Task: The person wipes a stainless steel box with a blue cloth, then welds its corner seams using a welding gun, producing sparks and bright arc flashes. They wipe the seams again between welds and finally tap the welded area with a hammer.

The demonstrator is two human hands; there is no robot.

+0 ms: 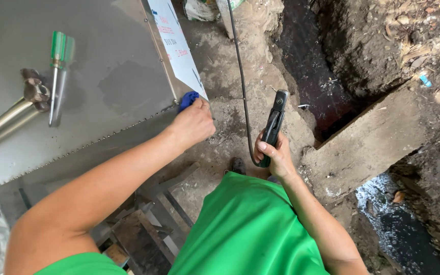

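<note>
Right now the blue cloth [188,100] sits at the corner of the stainless steel sheet [103,81], pressed under the left hand [194,124], fingers closed over it. Right hand [277,155] wraps tight around a black welding electrode holder [273,125], cable [240,76] trailing up. Best to keep the holder's tip away from the sheet while wiping. Green-handled screwdriver [57,76] and metal tube [11,117] lie on the sheet, well apart.
</note>
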